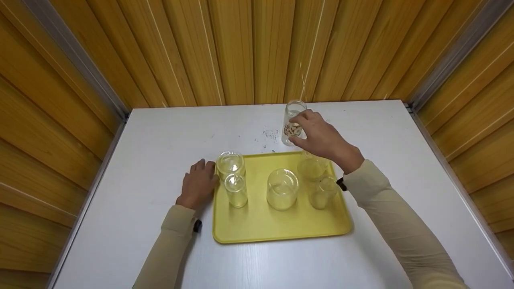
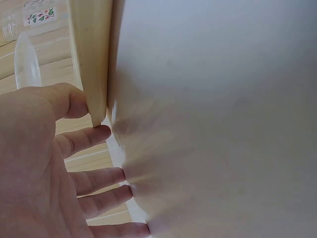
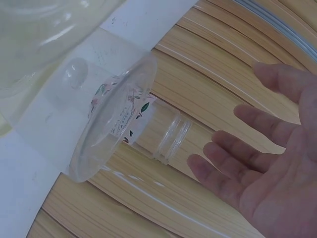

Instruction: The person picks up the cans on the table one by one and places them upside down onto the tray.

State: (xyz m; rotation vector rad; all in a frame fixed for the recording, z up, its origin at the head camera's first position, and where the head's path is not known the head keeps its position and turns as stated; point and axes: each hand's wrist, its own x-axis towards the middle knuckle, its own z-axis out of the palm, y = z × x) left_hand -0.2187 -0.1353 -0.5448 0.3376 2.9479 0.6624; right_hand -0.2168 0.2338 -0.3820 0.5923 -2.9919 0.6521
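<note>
My right hand (image 1: 323,136) is beside a clear jar (image 1: 287,116) with a floral label, at the back of the table. The right wrist view shows the hand's fingers spread and apart from the jar's threaded neck (image 3: 173,134). A yellow tray (image 1: 257,228) with several clear glasses lies in front of the jar. My left hand (image 1: 196,182) is at the tray's left edge, next to a wide glass (image 1: 230,162) and a narrow glass (image 1: 236,194). In the left wrist view, its thumb and index finger touch the tray rim (image 2: 91,59), and its other fingertips rest on the table.
A glass (image 1: 282,190) stands mid-tray, with another wide glass (image 1: 311,166) and a smaller glass (image 1: 322,194) on the right. Small dark marks (image 1: 271,134) show on the white table (image 1: 168,140) left of the jar. Wood-patterned walls (image 1: 233,52) enclose the back and sides.
</note>
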